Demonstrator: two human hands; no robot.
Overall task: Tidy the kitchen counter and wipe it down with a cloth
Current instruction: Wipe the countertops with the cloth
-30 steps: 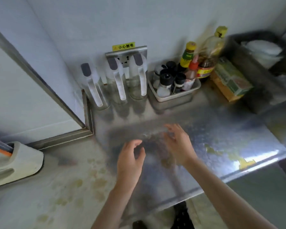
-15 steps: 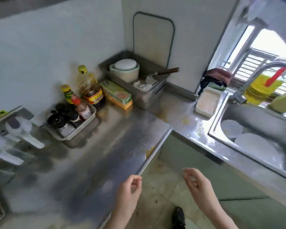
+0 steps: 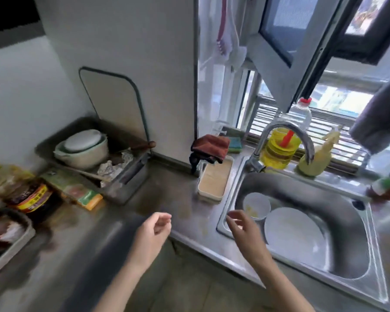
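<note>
The cloth (image 3: 211,144), a folded reddish-brown rag, hung draped over a dark stand at the back of the counter (image 3: 167,199), beside the window and just above the far end of a white tub (image 3: 214,179). The steel counter looked dull, with yellowish stains. Both hands hovered over its front edge holding nothing: the left hand (image 3: 152,230) loosely curled, the right hand (image 3: 245,230) relaxed with its fingers apart. The tub held something beige. The sink (image 3: 347,255) held a small bowl (image 3: 257,204) and a plate (image 3: 293,230). A metal tray (image 3: 126,176) held a lidded pot (image 3: 83,149) and crumpled foil (image 3: 115,165).
</note>
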